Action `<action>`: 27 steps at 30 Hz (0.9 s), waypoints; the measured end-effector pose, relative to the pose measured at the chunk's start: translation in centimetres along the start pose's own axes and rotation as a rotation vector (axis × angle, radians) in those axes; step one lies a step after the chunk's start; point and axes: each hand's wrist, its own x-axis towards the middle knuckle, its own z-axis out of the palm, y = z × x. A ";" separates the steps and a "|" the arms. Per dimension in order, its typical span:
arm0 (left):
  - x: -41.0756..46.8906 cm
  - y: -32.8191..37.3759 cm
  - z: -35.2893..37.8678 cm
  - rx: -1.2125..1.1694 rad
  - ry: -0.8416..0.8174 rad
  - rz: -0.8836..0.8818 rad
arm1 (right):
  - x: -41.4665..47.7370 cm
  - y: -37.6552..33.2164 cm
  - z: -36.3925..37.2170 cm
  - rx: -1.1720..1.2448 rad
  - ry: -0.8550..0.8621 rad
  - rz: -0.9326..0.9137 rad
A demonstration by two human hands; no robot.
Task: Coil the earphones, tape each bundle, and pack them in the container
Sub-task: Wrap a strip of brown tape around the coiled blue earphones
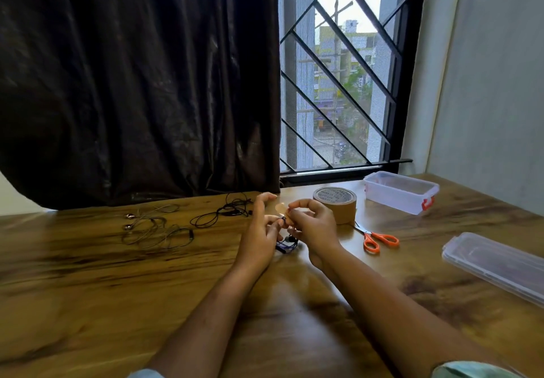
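My left hand point(260, 230) grips a coiled dark earphone bundle point(286, 243) just above the wooden table point(117, 274). My right hand point(312, 224) pinches a short strip of brown tape point(280, 208) against the top of that bundle. Two loose earphones lie to the left: a grey pair point(153, 227) and a black pair point(223, 211). The brown tape roll point(337, 204) stands just behind my right hand. The clear container point(401, 192) with red latches sits at the back right, and I see nothing inside it.
Orange-handled scissors point(376, 237) lie right of my right hand. The clear lid point(497, 265) rests near the table's right edge. A dark curtain point(132, 83) and a barred window point(341, 68) stand behind the table.
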 end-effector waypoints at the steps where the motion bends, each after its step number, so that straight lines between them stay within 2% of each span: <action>1: -0.1 0.0 0.0 0.058 0.000 0.049 | 0.0 0.0 0.0 0.009 0.005 -0.004; 8: -0.9 0.7 -0.2 0.350 -0.047 0.244 | 0.3 0.2 -0.4 0.014 0.044 -0.014; 20: -0.5 -0.1 0.1 0.406 0.060 0.234 | 0.6 0.3 -0.4 -0.049 0.039 -0.039; 27: -0.3 0.0 0.2 0.443 0.111 0.201 | 0.3 -0.3 -0.3 0.011 -0.008 -0.006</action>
